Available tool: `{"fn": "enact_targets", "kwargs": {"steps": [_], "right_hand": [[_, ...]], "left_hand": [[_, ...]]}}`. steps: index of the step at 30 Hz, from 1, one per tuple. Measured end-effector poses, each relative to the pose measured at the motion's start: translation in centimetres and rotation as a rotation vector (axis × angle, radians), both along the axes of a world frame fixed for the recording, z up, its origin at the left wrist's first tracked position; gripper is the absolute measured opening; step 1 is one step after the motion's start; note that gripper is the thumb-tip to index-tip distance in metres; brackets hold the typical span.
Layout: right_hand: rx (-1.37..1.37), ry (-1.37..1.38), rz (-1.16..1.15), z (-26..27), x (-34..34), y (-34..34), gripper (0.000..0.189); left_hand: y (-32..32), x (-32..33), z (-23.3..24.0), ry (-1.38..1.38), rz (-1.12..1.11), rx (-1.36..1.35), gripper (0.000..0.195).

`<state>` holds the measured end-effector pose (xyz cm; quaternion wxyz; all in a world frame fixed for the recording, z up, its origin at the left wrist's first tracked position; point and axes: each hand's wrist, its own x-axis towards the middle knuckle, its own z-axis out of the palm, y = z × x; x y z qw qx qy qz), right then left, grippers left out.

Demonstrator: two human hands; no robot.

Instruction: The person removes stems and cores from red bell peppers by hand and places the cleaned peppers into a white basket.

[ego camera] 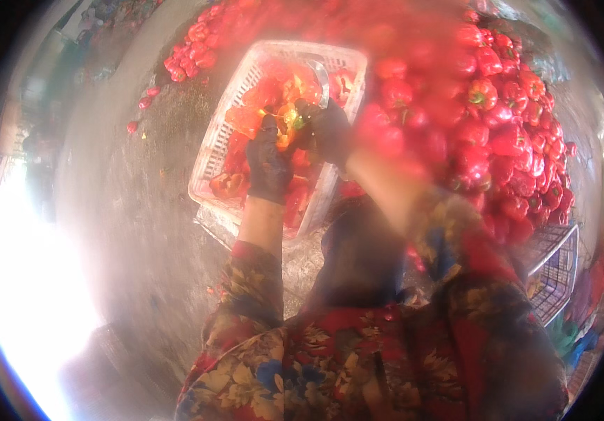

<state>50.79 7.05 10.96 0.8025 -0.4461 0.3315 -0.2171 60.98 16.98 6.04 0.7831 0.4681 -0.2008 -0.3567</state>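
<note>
My left hand (269,166), in a dark glove, grips a cut-open red-orange bell pepper (244,120) above a white plastic crate. My right hand (329,129), also in a dark glove, is closed close beside it, and a curved metal tool (324,84), apparently a blade, rises from its fingers. Between the hands lie pale yellow flesh and a green stem part (298,122); glare hides which fingers touch them. Red bell peppers, some cut open, such as a hollow pepper (227,184), fill much of the slatted crate (208,204).
A large heap of red bell peppers (470,137) spreads along the crate's right and far sides. A smaller cluster (191,55) and a few loose peppers (146,102) lie on the wet floor to the left. At the right stands a wire-like crate (557,271). Haze blurs the view.
</note>
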Motion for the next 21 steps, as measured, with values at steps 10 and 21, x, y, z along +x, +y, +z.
{"fn": "enact_targets", "kwargs": {"steps": [10,21], "right_hand": [[0.251,-0.075,0.133,-6.0,5.2,-1.1,0.026],[-0.105,0.297,0.168,-7.6,5.7,-0.1,0.032]], "left_hand": [[1.2,3.8,-4.1,0.512,-0.016,-0.119,0.050],[2.7,5.1,-6.3,-1.036,0.142,0.732,0.036]]}}
